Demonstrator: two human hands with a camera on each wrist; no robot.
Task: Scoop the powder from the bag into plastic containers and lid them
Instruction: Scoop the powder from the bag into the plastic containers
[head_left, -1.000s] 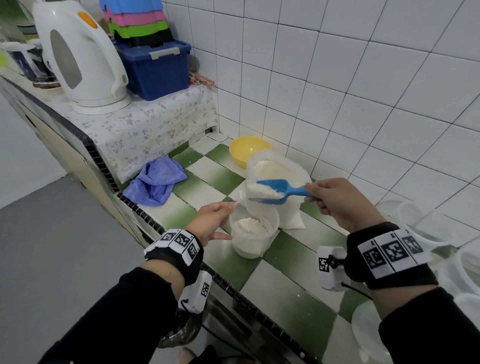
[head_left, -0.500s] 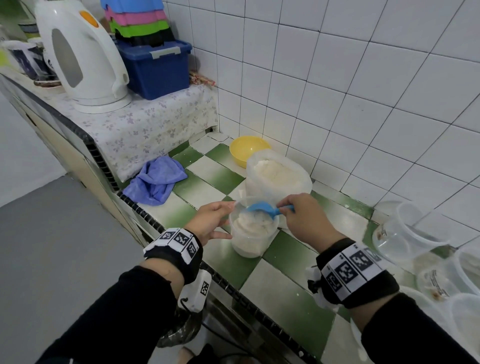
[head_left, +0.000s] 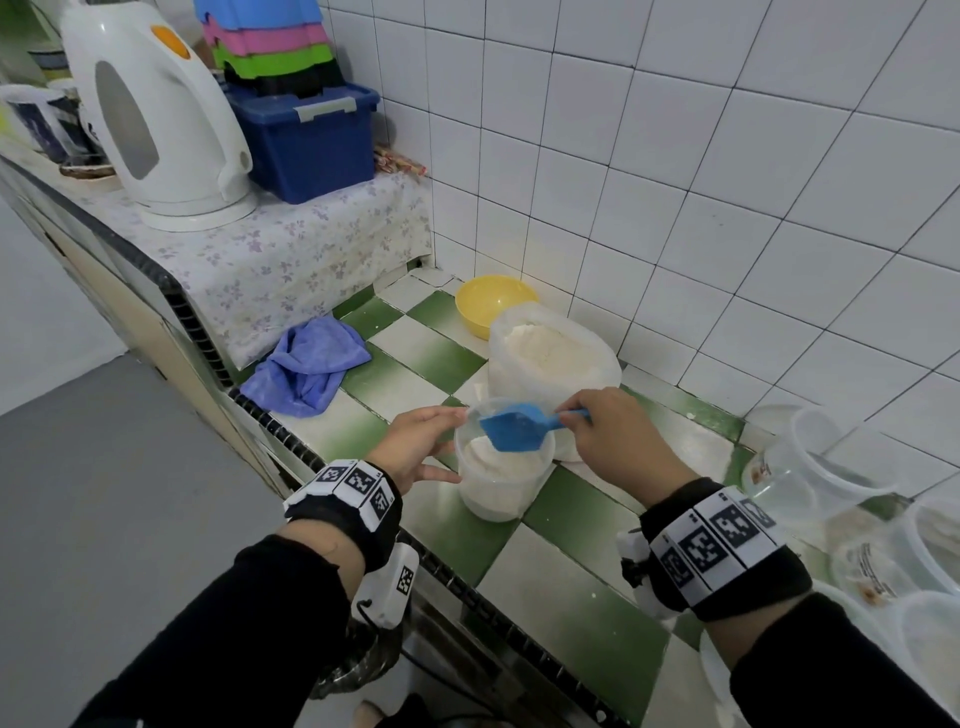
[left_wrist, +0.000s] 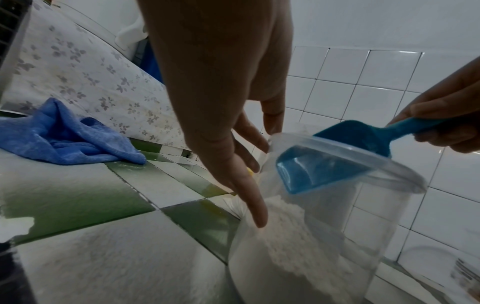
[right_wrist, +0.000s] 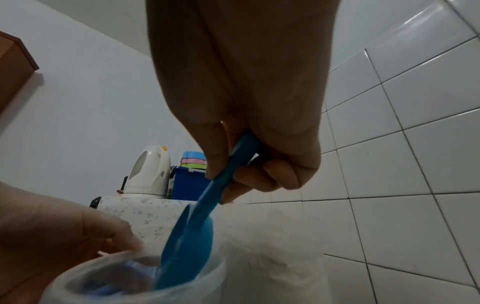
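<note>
Two hands are being kept right at the plastic container (head_left: 501, 470) on the bench (head_left: 582, 613). It's being steadied by the left hand (head_left: 423, 449), fingers straight against its wall, while the blue scoop (head_left: 519, 428) is being gripped by the right hand (head_left: 610, 434), handle running out to the right, bowl tipped over the rim. The powder bag (head_left: 553, 358) is sitting just behind, nearer the right hand, so probably a short reach back. Nothing is seen blocking that path; the empty containers (head_left: 810, 467) are being left off to the right.
</note>
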